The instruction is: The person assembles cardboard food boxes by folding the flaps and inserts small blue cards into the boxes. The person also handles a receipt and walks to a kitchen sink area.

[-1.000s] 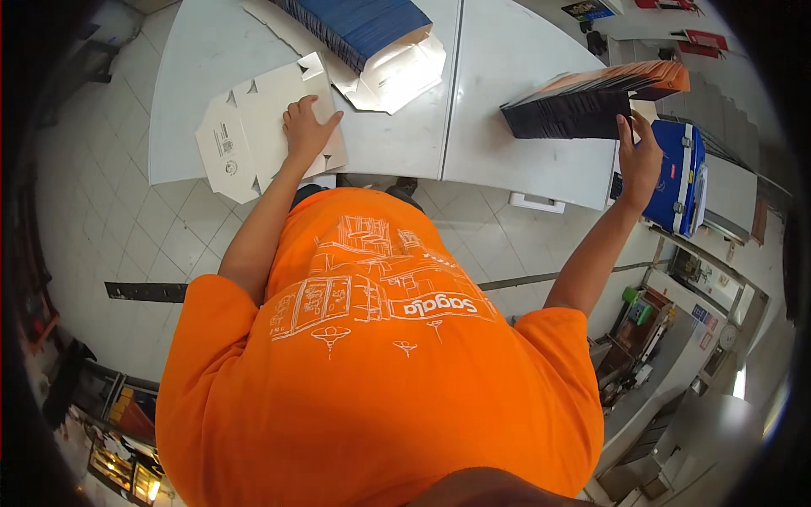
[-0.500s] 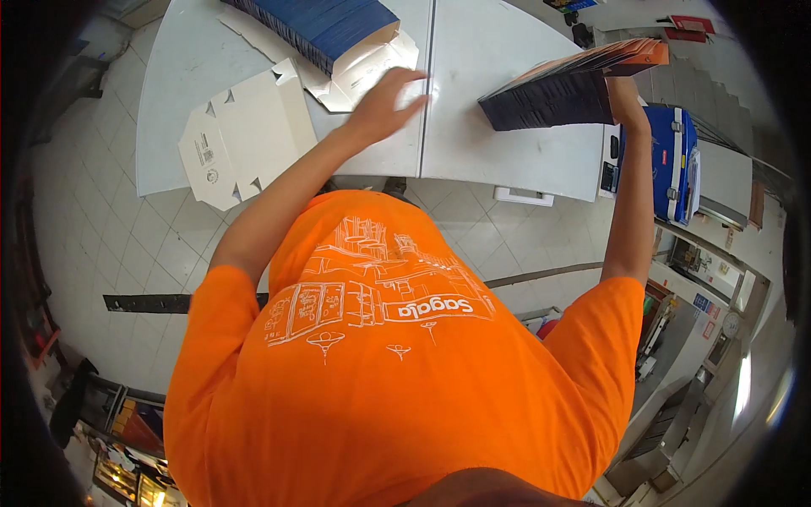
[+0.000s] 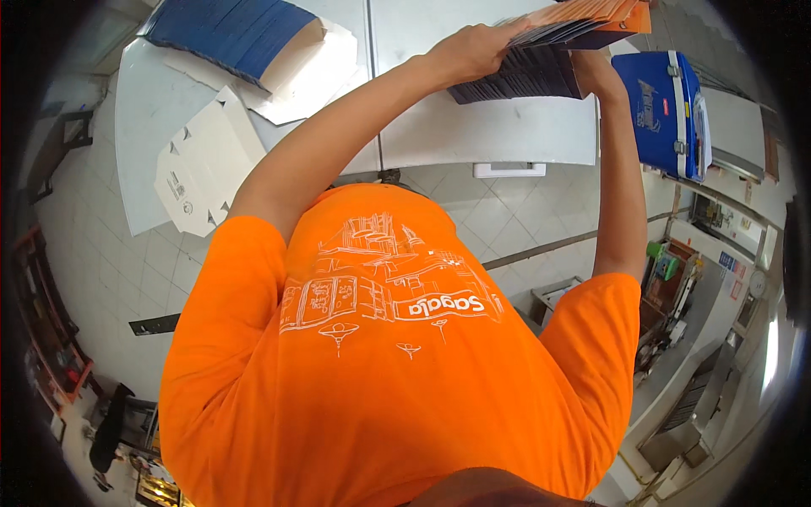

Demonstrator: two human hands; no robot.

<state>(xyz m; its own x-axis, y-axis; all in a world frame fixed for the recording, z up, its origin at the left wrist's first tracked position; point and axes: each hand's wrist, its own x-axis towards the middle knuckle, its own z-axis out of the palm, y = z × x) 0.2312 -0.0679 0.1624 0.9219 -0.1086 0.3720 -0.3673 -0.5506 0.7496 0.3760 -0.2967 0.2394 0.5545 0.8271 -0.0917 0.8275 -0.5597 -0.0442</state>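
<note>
A white worktop (image 3: 507, 135) is seen over a pale tiled floor (image 3: 101, 270), with a blue cooler (image 3: 663, 101) at its right edge and a flat white carton (image 3: 198, 173) at its left edge. A stack of dark flat cartons (image 3: 541, 59), orange-topped, is gripped at the far right corner: left hand (image 3: 469, 52) is clamped on top, right hand (image 3: 596, 76) is closed underneath.

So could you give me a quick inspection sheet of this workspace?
Surface: pale grey table, two tops butted together.
Job's things: stack of flat orange-and-dark cartons, held up at one end.
Clutter: white unfolded carton blank; blue carton stack on white sheets.
Grippers: left hand on top of the stack; right hand under it.
Cables: nothing seen.
Surroundings: blue cooler box, white tiled floor.
</note>
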